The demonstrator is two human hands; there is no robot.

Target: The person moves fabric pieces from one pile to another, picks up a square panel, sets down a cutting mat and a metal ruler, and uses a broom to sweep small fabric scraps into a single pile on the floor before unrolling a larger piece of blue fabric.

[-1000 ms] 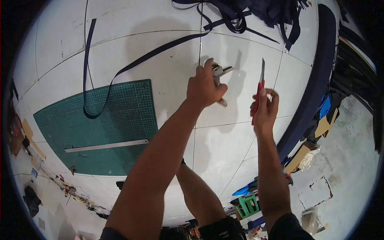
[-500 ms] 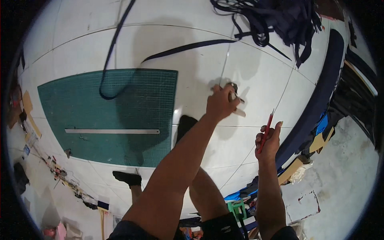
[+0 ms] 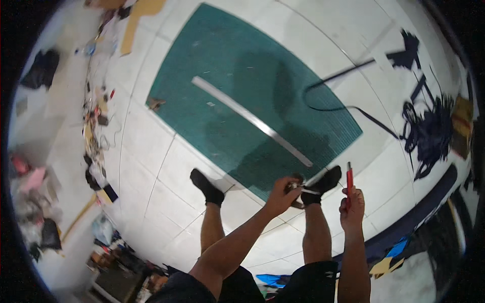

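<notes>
My left hand (image 3: 282,198) is closed round a small bundle with a dark rounded part and a pale strip, which I cannot make out. It hovers near the mat's near corner, beside my right foot in a black sock (image 3: 323,186). My right hand (image 3: 353,208) grips a slim red pen-shaped tool (image 3: 349,179), its metal tip pointing up and away. Beyond the hands a green cutting mat (image 3: 247,86) lies on the floor, and a long steel ruler (image 3: 252,121) rests across it. A dark strap (image 3: 328,108) loops over the mat's right edge.
Dark straps and cloth strips (image 3: 427,126) lie heaped at the right. A small brown object (image 3: 155,103) sits on the mat's left corner. Small tools and scraps (image 3: 93,131) litter the floor at left. A long dark fabric roll (image 3: 409,217) stretches along the right.
The view has swung round, so the mat and ruler appear slanted and more central. My left hand with its bundle now appears beside my right foot. The red tool stays in my right hand.
</notes>
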